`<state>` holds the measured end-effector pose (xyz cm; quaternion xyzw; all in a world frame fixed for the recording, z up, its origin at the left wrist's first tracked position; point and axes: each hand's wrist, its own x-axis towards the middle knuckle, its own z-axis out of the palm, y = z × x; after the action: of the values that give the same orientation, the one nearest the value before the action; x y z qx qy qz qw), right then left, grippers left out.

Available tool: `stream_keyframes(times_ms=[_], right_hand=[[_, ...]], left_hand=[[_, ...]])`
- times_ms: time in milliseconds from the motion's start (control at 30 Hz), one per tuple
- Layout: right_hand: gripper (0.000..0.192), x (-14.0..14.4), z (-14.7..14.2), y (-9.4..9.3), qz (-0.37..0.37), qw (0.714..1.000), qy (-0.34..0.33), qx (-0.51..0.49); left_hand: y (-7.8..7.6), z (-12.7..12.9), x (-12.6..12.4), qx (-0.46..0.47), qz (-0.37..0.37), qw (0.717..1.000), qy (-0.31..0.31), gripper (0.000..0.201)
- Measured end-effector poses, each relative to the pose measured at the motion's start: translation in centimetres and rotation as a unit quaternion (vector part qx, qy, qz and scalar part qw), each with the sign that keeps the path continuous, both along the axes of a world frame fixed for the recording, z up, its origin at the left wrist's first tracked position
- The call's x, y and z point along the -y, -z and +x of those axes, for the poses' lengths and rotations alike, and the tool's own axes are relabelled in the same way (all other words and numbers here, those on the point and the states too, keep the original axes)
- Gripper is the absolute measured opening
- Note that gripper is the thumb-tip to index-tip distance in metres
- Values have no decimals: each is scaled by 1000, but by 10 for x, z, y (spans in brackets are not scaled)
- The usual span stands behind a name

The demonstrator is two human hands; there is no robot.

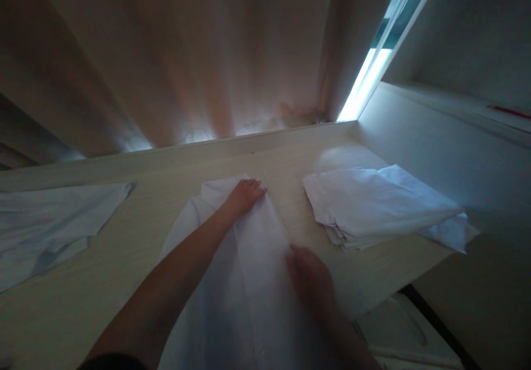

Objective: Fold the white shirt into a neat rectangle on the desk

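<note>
A white shirt-like garment point(249, 281) lies lengthwise on the table in front of me, its near end running out of view at the bottom. My left hand point(246, 194) is at the garment's far end, fingers curled down on the cloth near its right corner. Along the right edge, my right hand point(309, 276) pinches the fabric; motion blurs it slightly. The cloth's left side spreads in loose folds under my left forearm.
A stack of folded white cloth point(373, 201) sits to the right, beside a white side panel point(435, 143). Another white garment point(53, 226) lies at the left on the pale wooden table point(136, 237). Curtains point(186, 55) hang behind; a pale box-like object point(394, 326) is below the right edge.
</note>
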<state>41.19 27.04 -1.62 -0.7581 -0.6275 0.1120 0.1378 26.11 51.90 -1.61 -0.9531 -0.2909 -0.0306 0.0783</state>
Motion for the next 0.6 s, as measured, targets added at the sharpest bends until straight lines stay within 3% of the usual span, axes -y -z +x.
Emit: stream_keyframes(times_ms=[267,600], right_hand=[[23,-25,-4,-11,-75,992,81,-64],[18,-34,7,-15,-105,982,90,-129]], left_hand=[[2,13,-16,-28,-23,997,-67,31],[-17,25,-28,-47,-63,992,-102,26]])
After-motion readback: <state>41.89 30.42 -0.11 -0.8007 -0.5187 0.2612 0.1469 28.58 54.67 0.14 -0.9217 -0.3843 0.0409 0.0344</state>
